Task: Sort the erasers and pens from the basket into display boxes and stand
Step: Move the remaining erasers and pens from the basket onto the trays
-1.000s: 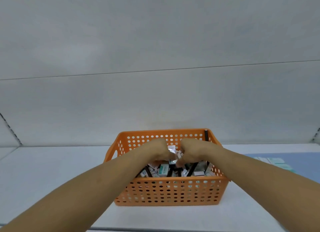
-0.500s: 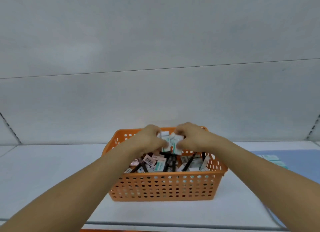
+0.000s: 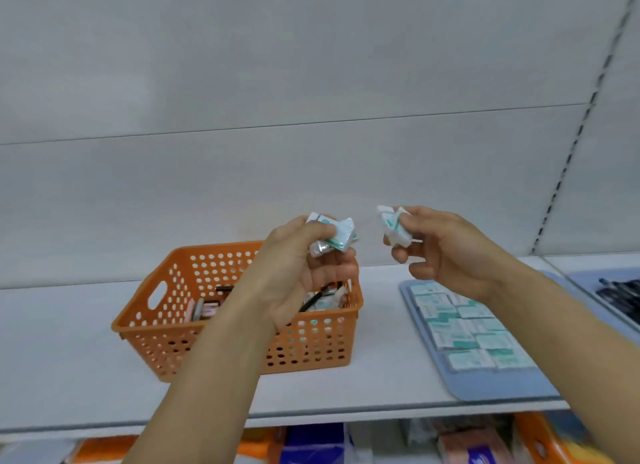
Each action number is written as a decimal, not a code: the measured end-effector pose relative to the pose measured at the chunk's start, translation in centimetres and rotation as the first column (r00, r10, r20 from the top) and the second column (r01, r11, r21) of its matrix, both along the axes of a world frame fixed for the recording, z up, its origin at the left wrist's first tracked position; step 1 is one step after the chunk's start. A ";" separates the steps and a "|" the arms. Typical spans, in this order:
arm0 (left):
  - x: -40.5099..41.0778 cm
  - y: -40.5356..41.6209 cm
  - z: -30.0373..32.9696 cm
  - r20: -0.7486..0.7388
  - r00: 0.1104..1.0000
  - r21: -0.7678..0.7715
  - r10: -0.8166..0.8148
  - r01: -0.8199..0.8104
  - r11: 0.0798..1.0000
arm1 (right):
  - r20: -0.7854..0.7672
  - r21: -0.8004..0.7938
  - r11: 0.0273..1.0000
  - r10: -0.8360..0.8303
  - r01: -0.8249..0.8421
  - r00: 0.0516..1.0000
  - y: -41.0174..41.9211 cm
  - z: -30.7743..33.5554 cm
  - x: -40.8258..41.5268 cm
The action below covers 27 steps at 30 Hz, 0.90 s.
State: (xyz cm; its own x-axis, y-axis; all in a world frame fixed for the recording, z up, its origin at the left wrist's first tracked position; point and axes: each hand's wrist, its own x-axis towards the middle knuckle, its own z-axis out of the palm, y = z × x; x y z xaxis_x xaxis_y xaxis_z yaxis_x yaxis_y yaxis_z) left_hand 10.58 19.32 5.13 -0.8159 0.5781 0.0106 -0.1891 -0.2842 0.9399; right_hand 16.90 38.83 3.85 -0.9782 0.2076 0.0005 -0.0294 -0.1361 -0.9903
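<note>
I see both hands raised above the shelf [image 3: 86, 328]: left hand [image 3: 304, 269] clutches wrapped erasers [image 3: 334, 236]; right hand [image 3: 446, 249] pinches more erasers [image 3: 393, 228] over the display box [image 3: 502, 387].

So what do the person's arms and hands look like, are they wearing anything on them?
Nothing is worn that shows. The left hand and right hand are bare: no gloves, rings, watch or bands visible. Both forearms are bare too, with no sleeve in view right down to the bottom edge of the picture.
</note>
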 end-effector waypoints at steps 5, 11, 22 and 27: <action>4.1 5.6 -1.5 0.044 0.991 0.064 -0.123 0.120 0.991 | 0.109 0.145 0.976 -0.178 0.162 0.978 5.8 -1.6 3.4; 5.5 9.6 -5.1 0.056 0.988 -0.041 -0.145 0.148 0.988 | 0.228 0.571 0.812 -0.294 0.117 0.928 10.8 -5.4 5.5; 4.2 12.4 -10.6 -0.078 0.995 -0.382 -0.060 0.025 0.924 | 0.185 0.934 0.350 -0.288 -0.076 0.940 13.1 -7.7 3.9; 1.8 15.4 -10.5 0.001 0.999 -0.355 0.035 -0.033 0.934 | 0.129 0.962 0.271 -0.308 -0.043 0.942 14.2 -8.3 1.3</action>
